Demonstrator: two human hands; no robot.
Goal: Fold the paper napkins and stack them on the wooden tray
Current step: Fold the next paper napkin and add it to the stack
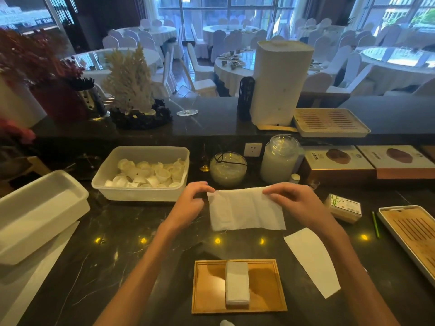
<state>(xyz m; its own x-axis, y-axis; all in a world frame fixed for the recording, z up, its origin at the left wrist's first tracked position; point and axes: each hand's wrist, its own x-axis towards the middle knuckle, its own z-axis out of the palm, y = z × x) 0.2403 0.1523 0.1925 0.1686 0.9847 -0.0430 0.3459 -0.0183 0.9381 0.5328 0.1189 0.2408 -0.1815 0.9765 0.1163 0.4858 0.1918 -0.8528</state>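
Left hand [192,201], right hand [293,200]: napkin [244,211] corners

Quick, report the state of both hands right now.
Left hand: pinching the paper napkin at its far left corner.
Right hand: pinching the same napkin at its far right corner.

White napkin [246,209], golden-brown wooden tray [211,295] (its folded stack [237,285] white too), black counter [131,222] with pale veins.

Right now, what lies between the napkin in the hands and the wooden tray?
Only bare dark countertop with small light reflections separates the napkin from the wooden tray, as the head view shows.
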